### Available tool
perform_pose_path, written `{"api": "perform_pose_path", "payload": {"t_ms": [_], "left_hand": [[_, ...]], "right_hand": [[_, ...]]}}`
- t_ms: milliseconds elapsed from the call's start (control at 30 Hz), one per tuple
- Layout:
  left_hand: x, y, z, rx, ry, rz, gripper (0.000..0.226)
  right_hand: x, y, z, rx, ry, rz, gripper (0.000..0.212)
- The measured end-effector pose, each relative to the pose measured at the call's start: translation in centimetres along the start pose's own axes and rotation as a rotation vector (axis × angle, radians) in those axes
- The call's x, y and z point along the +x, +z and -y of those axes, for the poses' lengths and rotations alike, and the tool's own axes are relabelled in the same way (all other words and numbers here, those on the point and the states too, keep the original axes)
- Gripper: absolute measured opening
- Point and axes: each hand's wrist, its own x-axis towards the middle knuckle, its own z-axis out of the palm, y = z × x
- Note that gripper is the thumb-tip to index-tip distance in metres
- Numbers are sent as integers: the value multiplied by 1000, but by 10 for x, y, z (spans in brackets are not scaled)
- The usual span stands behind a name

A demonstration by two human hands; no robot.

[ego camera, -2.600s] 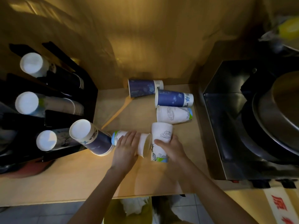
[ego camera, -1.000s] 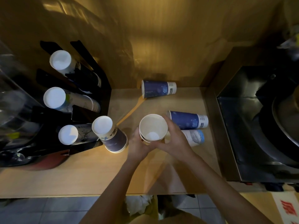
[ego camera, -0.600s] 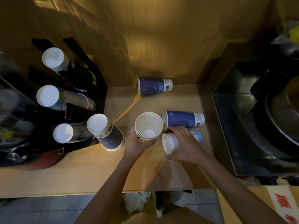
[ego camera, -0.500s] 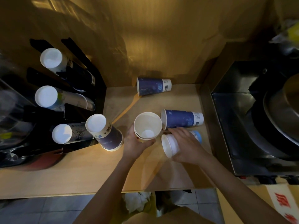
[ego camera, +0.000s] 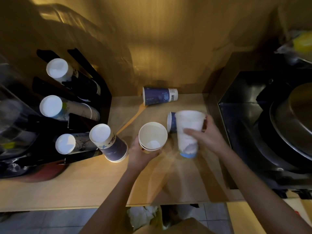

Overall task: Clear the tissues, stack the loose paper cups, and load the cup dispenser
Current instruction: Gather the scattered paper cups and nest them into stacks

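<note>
My left hand (ego camera: 141,153) holds a short stack of white paper cups (ego camera: 152,135), mouth up, above the wooden counter. My right hand (ego camera: 205,136) grips a white cup with a blue base (ego camera: 188,134), lifted and blurred, just right of the stack. Behind that cup a blue cup (ego camera: 171,122) lies on its side, mostly hidden. Another blue cup (ego camera: 159,97) lies on its side by the back wall. The black cup dispenser (ego camera: 81,105) at the left holds several rows of cups. A stack of upside-down blue cups (ego camera: 109,144) leans at its front.
A black metal appliance (ego camera: 263,125) with a round pan fills the right side. The wooden counter (ego camera: 84,183) ends at a front edge near me. White tissues (ego camera: 143,215) sit in a bin below the counter edge. A wooden wall closes the back.
My right hand has picked the white cup up off the counter and swung it upright beside the stack. My left hand kept the stack in place.
</note>
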Motion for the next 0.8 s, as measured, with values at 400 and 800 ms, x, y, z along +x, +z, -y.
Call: {"api": "perform_pose_path", "payload": {"t_ms": [400,800], "left_hand": [[-2,-2,1,-49,-19,33,95],[-2,-1,-3,-62,17,22,80]], "right_hand": [[-19,62,43,166,-294,33,89],[-15,83,-2,-384,-314,153,93]]}}
